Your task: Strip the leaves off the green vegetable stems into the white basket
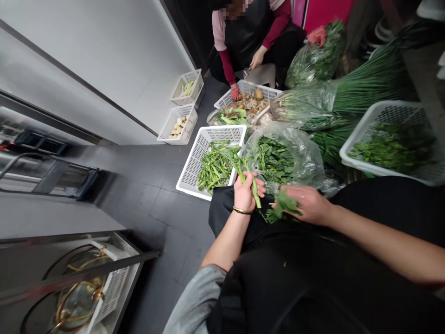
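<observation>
My left hand [245,191] is closed around a bunch of green vegetable stems [239,164] that reach out over a white basket [194,160] of trimmed stems. My right hand [308,203] is closed on green leaves [283,206] just to the right of the stems, above my dark apron. A clear plastic bag of leafy greens [278,157] lies open just beyond both hands.
Another person [250,32] crouches at the far side, one hand in a white basket of potatoes [252,99]. Bundled green onions [347,93], a white basket of greens [392,144], two small baskets [181,120] by the wall and a metal cart [86,273] surround the grey tiled floor.
</observation>
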Demonstrator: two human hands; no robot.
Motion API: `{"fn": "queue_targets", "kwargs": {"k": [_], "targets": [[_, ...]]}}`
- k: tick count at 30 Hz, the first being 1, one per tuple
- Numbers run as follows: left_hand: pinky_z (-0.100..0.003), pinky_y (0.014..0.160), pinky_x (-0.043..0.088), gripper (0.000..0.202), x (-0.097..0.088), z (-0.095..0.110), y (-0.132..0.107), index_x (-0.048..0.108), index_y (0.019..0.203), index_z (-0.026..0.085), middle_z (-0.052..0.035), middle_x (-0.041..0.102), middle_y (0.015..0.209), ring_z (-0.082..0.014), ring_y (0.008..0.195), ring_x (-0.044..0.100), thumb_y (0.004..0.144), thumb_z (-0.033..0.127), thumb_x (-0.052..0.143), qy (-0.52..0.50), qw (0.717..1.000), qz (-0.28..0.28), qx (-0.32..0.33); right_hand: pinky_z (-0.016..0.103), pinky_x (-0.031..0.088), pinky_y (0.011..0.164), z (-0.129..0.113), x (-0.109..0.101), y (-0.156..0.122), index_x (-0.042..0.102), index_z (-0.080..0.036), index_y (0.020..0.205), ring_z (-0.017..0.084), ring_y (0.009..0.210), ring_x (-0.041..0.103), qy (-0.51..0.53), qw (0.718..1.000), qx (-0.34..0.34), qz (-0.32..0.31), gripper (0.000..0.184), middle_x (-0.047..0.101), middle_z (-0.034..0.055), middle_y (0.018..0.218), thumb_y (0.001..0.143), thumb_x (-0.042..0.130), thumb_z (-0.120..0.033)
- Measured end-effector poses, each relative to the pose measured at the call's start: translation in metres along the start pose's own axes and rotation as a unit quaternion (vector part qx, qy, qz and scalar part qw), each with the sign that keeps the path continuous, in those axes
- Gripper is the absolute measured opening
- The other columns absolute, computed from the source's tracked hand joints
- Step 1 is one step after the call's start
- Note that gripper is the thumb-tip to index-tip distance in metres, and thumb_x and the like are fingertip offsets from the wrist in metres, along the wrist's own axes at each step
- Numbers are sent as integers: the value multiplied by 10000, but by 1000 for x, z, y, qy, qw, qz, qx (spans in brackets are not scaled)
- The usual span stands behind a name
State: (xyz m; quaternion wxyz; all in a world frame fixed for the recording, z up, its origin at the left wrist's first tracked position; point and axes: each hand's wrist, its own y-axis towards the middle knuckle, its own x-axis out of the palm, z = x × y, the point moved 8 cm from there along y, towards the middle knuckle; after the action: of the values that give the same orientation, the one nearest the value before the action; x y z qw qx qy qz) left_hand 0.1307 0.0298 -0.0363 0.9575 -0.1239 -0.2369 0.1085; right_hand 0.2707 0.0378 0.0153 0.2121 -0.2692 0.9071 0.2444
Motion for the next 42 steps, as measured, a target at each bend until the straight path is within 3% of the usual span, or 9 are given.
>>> {"fn": "queue_targets", "kwargs": {"k": [4, 7, 12, 16, 21, 27, 33, 38, 42], "targets": [[-190, 364, 374, 347, -25, 24, 10, 555, 880, 141, 10, 551, 630, -79, 428, 487, 734, 444, 641, 60, 998, 8, 0, 299, 395, 459, 90, 1, -53, 526, -222, 546, 177, 447, 538, -191, 959, 143, -154, 293, 539, 25, 475, 774, 586, -397], [-213, 415, 378, 291, -66, 76, 39, 564, 872, 143, 22, 523, 586, -81, 430, 455, 779, 418, 581, 192, 977, 87, 45, 312, 349, 422, 133, 8, -73, 540, -223, 529, 229, 458, 564, -285, 906, 188, -249, 217, 568, 68, 488, 637, 703, -318], [-252, 567, 426, 209, -99, 160, 78, 587, 846, 141, -21, 591, 629, -142, 605, 547, 767, 335, 589, 424, 875, 199, 118, 313, 419, 554, 84, 14, -26, 649, -202, 912, 239, 683, 641, -281, 925, 137, -217, 218, 685, 93, 791, 790, 551, -353], [-186, 381, 263, 331, -42, 99, 50, 574, 891, 150, 55, 448, 470, -62, 358, 346, 766, 456, 584, 317, 948, 8, 35, 276, 426, 557, 36, 5, 27, 607, -204, 1034, 159, 581, 594, -45, 979, 159, -122, 368, 647, 18, 679, 831, 496, -491], [-151, 341, 120, 322, 34, 0, -17, 501, 801, 177, 99, 253, 472, -30, 344, 173, 754, 481, 599, 25, 976, -185, -109, 218, 359, 402, 25, 17, 62, 555, -171, 754, 85, 387, 450, 284, 935, 204, -63, 352, 529, -38, 478, 750, 595, -521], [-157, 341, 110, 372, 32, -6, -18, 476, 788, 185, 85, 263, 484, -37, 344, 175, 816, 555, 475, -65, 979, -138, -132, 204, 358, 412, 7, 12, 40, 547, -170, 695, 79, 397, 453, 259, 951, 171, -16, 324, 508, -42, 458, 773, 597, -481], [-151, 364, 257, 339, 33, -5, -21, 468, 766, 181, 65, 436, 551, -36, 391, 347, 751, 473, 641, 78, 994, -77, 12, 240, 378, 448, 13, -7, 32, 517, -178, 566, 118, 425, 490, 36, 981, 191, 18, 404, 537, 9, 456, 798, 538, -508], [-134, 336, 148, 329, 29, -4, -21, 442, 738, 171, 79, 342, 530, -14, 367, 246, 757, 435, 637, -52, 998, -24, -22, 248, 422, 626, -33, 4, 15, 632, -183, 753, 150, 671, 582, -43, 998, -39, 19, 279, 645, 61, 738, 850, 488, -401], [-133, 333, 107, 281, 38, -2, -31, 457, 763, 176, 81, 306, 512, -20, 360, 195, 789, 413, 607, -86, 990, -95, -65, 244, 427, 610, 2, -4, 21, 581, -188, 688, 124, 565, 557, 43, 993, 110, 20, 376, 614, 13, 613, 891, 415, -457]]}}
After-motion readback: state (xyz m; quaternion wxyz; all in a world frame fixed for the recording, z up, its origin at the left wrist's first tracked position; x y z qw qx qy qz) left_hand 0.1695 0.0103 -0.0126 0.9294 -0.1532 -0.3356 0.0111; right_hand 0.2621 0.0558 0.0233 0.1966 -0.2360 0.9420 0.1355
